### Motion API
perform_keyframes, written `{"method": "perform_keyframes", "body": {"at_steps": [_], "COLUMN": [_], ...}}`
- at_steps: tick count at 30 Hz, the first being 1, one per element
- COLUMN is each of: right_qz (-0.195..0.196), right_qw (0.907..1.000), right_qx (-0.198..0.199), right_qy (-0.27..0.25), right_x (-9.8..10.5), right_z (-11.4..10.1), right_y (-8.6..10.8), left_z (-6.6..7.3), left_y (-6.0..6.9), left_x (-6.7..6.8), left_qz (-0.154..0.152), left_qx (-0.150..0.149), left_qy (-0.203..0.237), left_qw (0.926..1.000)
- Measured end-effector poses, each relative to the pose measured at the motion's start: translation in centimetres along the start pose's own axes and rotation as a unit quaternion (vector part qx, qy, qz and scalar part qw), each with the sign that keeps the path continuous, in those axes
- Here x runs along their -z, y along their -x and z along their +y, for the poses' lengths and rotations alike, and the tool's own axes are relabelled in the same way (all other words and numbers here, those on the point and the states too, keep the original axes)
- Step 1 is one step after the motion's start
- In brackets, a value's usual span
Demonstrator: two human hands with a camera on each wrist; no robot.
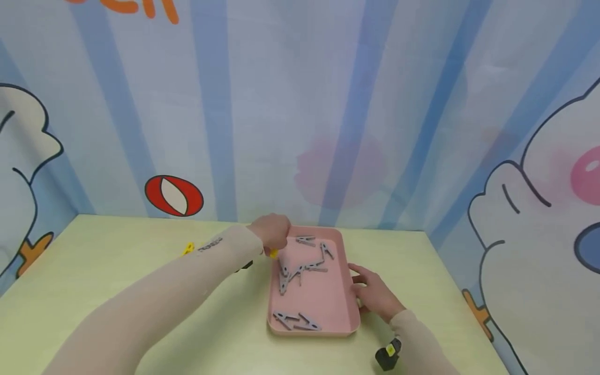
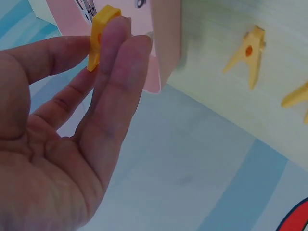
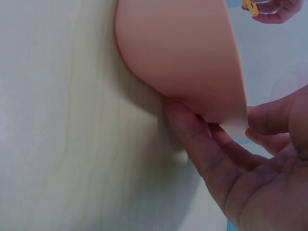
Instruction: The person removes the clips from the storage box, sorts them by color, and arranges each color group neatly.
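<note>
My left hand [image 1: 273, 230] pinches a yellow clothespin [image 2: 100, 31] between thumb and fingertips, at the far left corner of a pink tray [image 1: 335, 304]. In the right wrist view the same yellow clothespin [image 3: 250, 7] shows above the tray's rim. My right hand [image 1: 376, 293] grips the tray's right side wall, thumb at the rim and fingers against the outside. Inside the tray lie several grey clothespins [image 1: 309, 323], some bunched along the left side and middle, others near the front and back.
On the table to the left, a yellow clothespin [image 2: 249, 55] lies with another yellow clothespin [image 2: 298, 97] beside it, partly out of frame. My left forearm hides part of that area in the head view. A printed curtain [image 1: 262, 114] stands behind the pale table [image 1: 225, 323].
</note>
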State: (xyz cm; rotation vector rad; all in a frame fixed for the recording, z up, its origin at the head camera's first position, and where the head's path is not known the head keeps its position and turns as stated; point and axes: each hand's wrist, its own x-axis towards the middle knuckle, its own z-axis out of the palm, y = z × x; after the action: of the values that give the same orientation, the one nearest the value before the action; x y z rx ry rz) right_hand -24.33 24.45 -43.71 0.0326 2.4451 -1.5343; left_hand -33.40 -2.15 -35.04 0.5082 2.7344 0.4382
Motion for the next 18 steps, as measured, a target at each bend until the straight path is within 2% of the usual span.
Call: {"method": "perform_keyframes", "body": {"at_steps": [10,14,18], "right_qz": [-0.001,0.003,-0.004], "right_qw": [1.0,1.0,1.0], "right_qx": [-0.002,-0.003,0.002], "right_qy": [0.002,0.001,-0.003], "right_x": [0.5,0.8,1.0], "right_z": [0.3,0.4,0.4], "right_y": [0.1,0.1,0.1], "left_z": [-1.9,-2.7,-3.8], "left_y": [1.0,1.3,1.5], "left_x": [0.9,1.1,1.1], "left_qz": [-0.024,-0.025,-0.026], "left_qx": [0.033,0.035,0.05], "left_qy": [-0.01,-0.033,-0.032], "left_qw": [0.9991,0.9985,0.9979]}}
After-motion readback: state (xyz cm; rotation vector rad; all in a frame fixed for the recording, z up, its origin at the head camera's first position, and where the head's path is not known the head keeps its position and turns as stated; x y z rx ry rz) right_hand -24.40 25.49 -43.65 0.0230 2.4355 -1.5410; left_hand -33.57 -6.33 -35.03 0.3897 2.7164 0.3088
